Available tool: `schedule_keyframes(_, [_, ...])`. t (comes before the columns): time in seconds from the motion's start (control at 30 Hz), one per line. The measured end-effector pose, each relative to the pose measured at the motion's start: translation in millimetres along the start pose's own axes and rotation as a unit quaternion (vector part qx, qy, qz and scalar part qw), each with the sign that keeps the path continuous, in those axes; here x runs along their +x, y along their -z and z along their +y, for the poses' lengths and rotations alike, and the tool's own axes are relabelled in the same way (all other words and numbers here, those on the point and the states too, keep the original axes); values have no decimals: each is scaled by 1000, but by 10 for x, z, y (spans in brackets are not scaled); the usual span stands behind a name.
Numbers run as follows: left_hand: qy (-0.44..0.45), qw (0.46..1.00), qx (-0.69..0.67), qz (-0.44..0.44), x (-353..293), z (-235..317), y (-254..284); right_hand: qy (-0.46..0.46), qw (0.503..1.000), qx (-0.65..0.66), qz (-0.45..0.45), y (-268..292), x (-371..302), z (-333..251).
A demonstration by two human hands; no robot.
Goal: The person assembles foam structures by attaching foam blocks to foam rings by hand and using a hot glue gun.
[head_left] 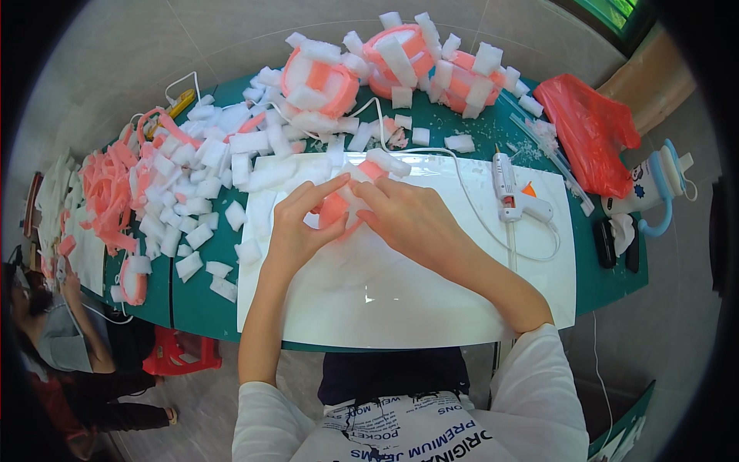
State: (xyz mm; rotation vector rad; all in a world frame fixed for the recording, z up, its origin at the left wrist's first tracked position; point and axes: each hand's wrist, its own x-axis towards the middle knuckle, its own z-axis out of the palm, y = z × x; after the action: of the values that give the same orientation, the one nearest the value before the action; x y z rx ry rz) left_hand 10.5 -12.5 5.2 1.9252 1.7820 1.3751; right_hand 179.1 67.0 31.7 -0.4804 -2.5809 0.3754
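Note:
Over the white board [385, 304] both my hands grip one small pink-and-white foam piece [334, 208]. My left hand [302, 218] pinches it from the left, thumb and index finger curved around it. From the right, my right hand [404, 214] closes on the same piece, its fingertips meeting the left ones at the top. The fingers cover much of it. Just beyond them lie a pink foam bit [372, 169] and a white foam block [389, 162]. A white glue gun [506, 189] with a cable rests to the right of my hands.
White foam blocks [188, 202] and pink foam strips [108, 192] heap up on the green table's left. Assembled pink-and-white foam shapes [319, 81] stand at the back. On the right are a red plastic bag [589, 135] and a cup [650, 185]. Another person [65, 331] works at far left.

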Motion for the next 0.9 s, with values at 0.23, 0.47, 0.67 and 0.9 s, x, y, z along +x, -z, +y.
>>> schedule_keyframes(0.23, [40,999,-5,-2,-6,-7,36,16,995,-101,1,-75,23,-57])
schedule_keyframes(0.47, [11,1000,1,-11,-19,34,36,89,954,-280,56,-56,-20,-165])
schedule_keyframes(0.67, [8,1000,0,4,-27,-1,56,122,973,-165,109,-216,45,18])
schedule_keyframes(0.9, [37,999,-16,2,-24,-10,86,41,997,-59,18,-25,40,-55])
